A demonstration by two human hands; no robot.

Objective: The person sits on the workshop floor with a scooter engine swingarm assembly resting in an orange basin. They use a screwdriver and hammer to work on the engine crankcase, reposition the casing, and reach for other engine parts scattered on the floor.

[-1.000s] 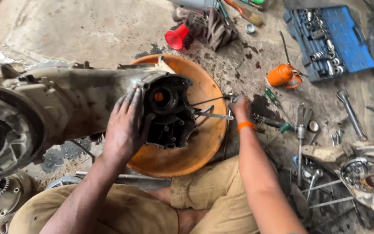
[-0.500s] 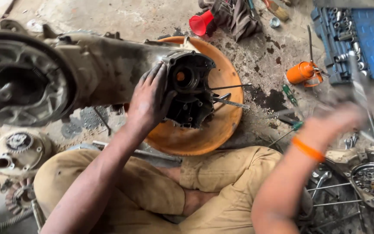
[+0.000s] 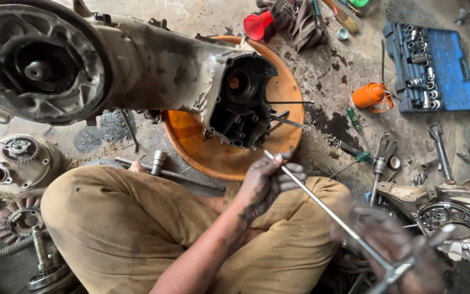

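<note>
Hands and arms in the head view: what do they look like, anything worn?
Both are bare: no gloves, and no sleeves on the parts of the arms that show. The left hand is smeared with dark grease, which runs in streaks up the forearm. The right hand is motion-blurred and equally grimy. No wristband shows in this frame.

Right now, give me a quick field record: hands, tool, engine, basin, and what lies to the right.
left hand: fingers around the upper shaft of the T-wrench
right hand: blurred, at the wrench's handle end
wrench tip: just below the engine case, not touching
engine case: open end over the orange basin, studs sticking out
right side: blue socket set, orange can, screwdrivers, engine cover
top: red funnel
</note>
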